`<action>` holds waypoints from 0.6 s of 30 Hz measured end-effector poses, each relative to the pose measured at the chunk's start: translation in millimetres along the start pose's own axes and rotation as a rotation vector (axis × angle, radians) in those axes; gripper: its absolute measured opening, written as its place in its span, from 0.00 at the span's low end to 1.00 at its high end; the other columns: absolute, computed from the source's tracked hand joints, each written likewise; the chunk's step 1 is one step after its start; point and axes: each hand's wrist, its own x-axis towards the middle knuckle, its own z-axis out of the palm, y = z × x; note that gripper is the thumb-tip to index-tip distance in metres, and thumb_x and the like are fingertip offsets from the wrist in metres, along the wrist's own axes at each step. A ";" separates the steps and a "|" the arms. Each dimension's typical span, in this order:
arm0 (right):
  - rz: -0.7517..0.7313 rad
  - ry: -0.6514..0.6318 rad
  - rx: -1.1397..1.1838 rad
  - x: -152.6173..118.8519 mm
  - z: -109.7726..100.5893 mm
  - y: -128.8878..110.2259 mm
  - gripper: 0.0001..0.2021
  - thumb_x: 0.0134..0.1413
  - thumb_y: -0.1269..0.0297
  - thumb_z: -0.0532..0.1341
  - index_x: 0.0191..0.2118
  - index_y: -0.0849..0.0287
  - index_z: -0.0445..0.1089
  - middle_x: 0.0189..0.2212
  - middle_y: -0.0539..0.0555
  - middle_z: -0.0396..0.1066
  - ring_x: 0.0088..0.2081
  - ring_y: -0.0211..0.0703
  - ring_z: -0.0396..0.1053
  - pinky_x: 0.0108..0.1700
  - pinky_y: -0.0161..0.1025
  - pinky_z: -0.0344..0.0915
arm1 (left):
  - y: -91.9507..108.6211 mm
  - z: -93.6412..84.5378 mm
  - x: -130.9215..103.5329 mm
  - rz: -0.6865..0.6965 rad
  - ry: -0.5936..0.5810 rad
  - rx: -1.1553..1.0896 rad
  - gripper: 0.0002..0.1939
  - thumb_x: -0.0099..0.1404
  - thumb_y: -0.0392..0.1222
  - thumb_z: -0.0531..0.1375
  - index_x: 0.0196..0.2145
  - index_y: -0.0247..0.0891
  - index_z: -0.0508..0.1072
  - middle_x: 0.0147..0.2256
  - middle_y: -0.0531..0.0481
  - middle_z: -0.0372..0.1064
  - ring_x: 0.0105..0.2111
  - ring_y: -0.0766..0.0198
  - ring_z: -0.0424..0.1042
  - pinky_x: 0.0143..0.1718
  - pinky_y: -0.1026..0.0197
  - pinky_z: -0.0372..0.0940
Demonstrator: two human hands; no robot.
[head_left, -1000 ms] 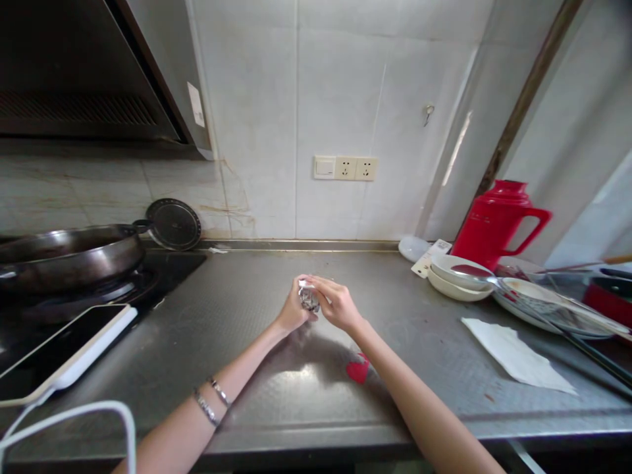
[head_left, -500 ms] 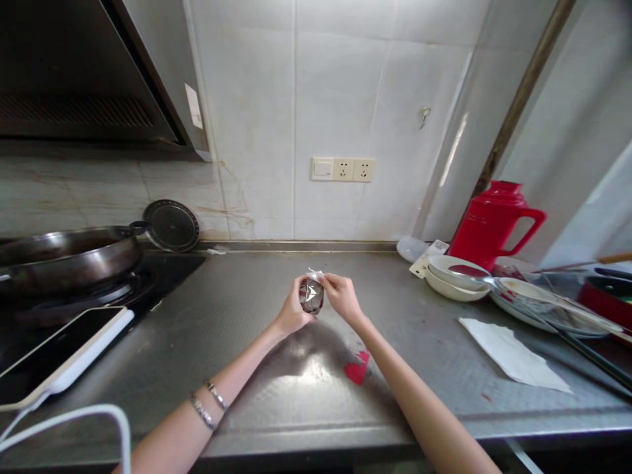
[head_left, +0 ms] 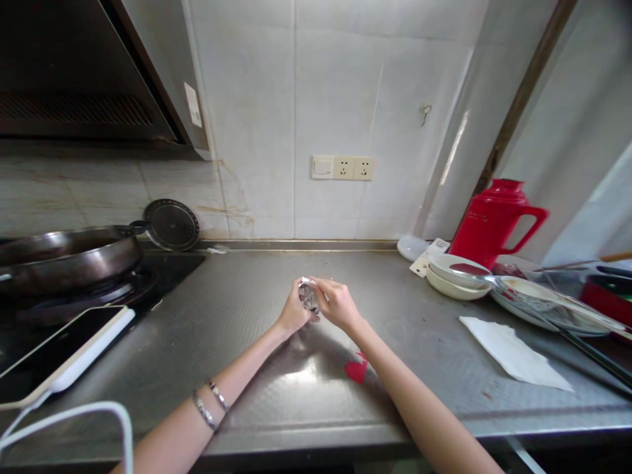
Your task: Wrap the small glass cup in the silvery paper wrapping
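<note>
Clasping silvery item point(head_left: 309, 300), hands point(head_left: 292, 313) together | red scrap point(head_left: 355, 372) by right forearm point(head_left: 407, 388) | pan point(head_left: 93, 263) left | bowls point(head_left: 454, 289), flask point(head_left: 486, 230) right

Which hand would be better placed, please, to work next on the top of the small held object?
Probably the right hand: its bent fingers reach the upper edge of the small object, while the left hand cups its side.
</note>
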 end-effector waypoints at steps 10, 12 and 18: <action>-0.179 -0.062 -0.034 1.5 -8.2 -4.8 0.14 0.62 0.71 0.50 0.46 0.60 0.71 0.43 0.61 0.76 0.46 0.47 0.74 0.47 0.42 0.71 | -0.3 4.0 -2.9 -0.008 0.043 -0.017 0.29 0.37 0.25 0.64 0.40 0.37 0.66 0.33 0.53 0.69 0.32 0.64 0.67 0.32 0.62 0.62; -0.201 -0.084 -0.018 3.1 -11.2 -3.9 0.14 0.62 0.71 0.50 0.45 0.59 0.71 0.44 0.60 0.76 0.46 0.46 0.74 0.47 0.41 0.71 | 1.6 4.6 -3.7 -0.014 0.038 -0.028 0.31 0.37 0.25 0.65 0.42 0.37 0.66 0.34 0.53 0.69 0.33 0.63 0.68 0.34 0.62 0.63; 0.189 0.115 0.067 10.3 -12.6 -0.8 0.18 0.63 0.61 0.51 0.28 0.61 0.72 0.20 0.53 0.71 0.23 0.38 0.67 0.27 0.32 0.62 | 11.3 9.0 -5.5 -0.042 0.030 -0.067 0.40 0.30 0.22 0.67 0.43 0.39 0.64 0.37 0.51 0.68 0.34 0.62 0.68 0.34 0.62 0.64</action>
